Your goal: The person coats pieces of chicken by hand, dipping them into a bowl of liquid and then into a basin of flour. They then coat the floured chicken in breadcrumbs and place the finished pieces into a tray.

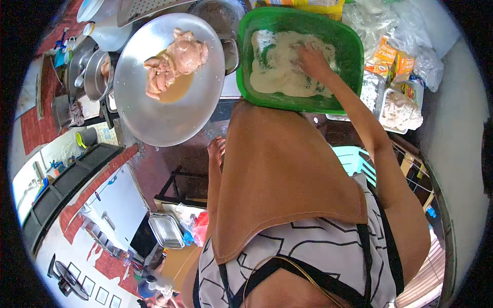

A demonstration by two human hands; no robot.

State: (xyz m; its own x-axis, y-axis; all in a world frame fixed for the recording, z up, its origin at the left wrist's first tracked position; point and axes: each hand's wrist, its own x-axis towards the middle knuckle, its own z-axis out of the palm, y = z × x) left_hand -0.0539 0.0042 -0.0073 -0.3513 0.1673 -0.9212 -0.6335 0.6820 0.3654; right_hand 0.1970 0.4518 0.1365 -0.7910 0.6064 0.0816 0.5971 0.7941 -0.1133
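Left of the green basin (354,56), raw chicken (187,54) lies in a metal pan (179,120). Below the basin's left end hangs my left hand (216,147), its grip unclear. Inside, powder (275,77) spreads mainly leftward from my right hand (311,60), fingers splayed, touching it.

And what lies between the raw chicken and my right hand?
In the head view: the metal pan's side, its dark handle, the green basin's wall, then beige powder.
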